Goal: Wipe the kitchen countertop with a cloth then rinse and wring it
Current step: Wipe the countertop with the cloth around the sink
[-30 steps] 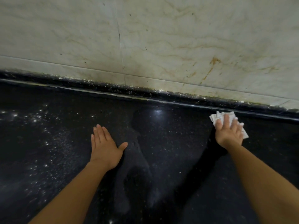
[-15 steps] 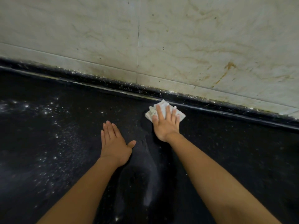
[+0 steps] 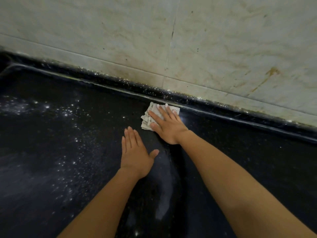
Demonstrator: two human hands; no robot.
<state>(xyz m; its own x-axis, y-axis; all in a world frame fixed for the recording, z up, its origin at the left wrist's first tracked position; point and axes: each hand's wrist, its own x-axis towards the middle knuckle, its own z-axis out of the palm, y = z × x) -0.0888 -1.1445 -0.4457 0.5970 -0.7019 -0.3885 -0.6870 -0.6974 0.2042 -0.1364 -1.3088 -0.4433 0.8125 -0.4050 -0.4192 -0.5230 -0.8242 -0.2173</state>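
- Nearest you, both bare forearms reach forward over the dark countertop (image 3: 257, 169). A pale, wet-looking streak (image 3: 164, 194) runs along the stone between them.
- Your left hand (image 3: 135, 152) lies flat on the counter with its fingers straight and together and the thumb out. It grasps nothing and appears to be bracing you.
- Just beyond it and slightly right, your right hand (image 3: 167, 127) is spread palm down on the cloth (image 3: 146, 121). The fingers are straight, so the hand presses the cloth rather than clutching it.
- The cloth is white and folded. It sits at the far edge of the counter, right up against the raised black ledge (image 3: 223, 104).
- To the left, white specks (image 3: 68, 114) are scattered across the counter, so that side probably still needs wiping. The right side looks darker and cleaner and seems to be done.
- Farthest off, the ledge itself is speckled. Above it stand pale wall tiles (image 3: 120, 40) with a rust-coloured stain (image 3: 271, 73) at the right.
- Overall you appear to be partway through the wiping. Rinsing and wringing are not yet done, and no sink or tap is in view.
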